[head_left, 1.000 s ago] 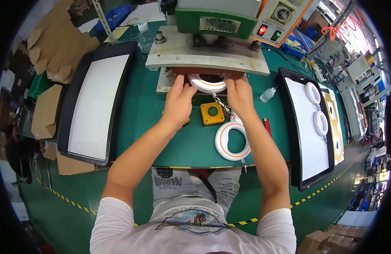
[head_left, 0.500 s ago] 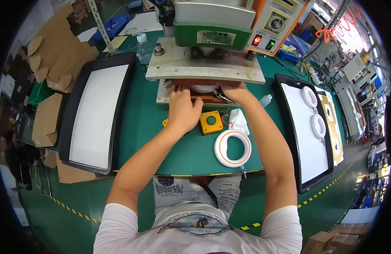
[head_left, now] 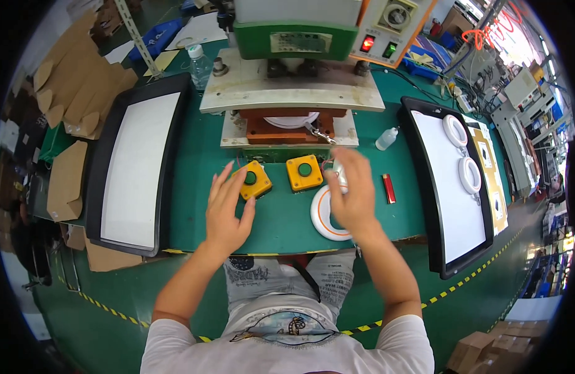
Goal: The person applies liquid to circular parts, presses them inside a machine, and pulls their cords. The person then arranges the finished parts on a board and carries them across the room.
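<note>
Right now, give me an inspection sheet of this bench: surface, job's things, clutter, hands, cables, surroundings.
Surface: green bench top, a black-rimmed white tray on each side.
Job's things: two yellow button boxes with green buttons; white ring part seated in the press fixture; white rings with orange inner edge stacked at the bench edge.
Clutter: red lighter, small dropper bottle, water bottle.
Hands: left hand open, by the left button box; right hand blurred, above the stacked rings, grip unclear.
Cables: thin wires near the right button box.
Surroundings: cardboard pieces at left, two white rings on the right tray.

A green workbench (head_left: 194, 187) stands on a green floor (head_left: 113, 293) marked with yellow-black tape (head_left: 462, 283), under bright daylight.
</note>
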Available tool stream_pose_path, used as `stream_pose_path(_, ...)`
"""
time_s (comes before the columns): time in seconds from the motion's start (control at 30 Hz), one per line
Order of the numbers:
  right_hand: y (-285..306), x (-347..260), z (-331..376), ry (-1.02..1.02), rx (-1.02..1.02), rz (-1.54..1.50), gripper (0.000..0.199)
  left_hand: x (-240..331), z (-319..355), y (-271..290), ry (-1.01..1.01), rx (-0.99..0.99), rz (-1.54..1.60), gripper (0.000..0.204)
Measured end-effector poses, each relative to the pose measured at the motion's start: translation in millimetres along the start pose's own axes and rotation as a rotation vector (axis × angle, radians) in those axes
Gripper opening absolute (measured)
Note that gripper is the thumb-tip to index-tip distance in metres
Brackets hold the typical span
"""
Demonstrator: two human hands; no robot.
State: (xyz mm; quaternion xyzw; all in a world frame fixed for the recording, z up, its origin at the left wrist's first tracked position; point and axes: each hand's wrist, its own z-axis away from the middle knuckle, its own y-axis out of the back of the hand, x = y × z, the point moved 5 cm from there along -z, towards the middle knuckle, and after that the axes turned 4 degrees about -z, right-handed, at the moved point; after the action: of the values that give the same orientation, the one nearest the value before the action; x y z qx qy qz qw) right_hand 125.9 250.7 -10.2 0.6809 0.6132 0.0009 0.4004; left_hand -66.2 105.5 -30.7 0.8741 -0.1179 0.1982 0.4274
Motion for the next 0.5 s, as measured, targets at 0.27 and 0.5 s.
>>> stream_pose_path(0.27, -42, -6, 32, 0.034, -0.192, 0.135, 0.045, 4, 20, -19, -0.035, -0.095, -0.123, 0.064)
stream_pose_path(0.5, -38, -6, 29, 0.004, -0.213, 0.245, 0.045, 7, 20, -25, -0.045, -0.067, -0.131, 0.07)
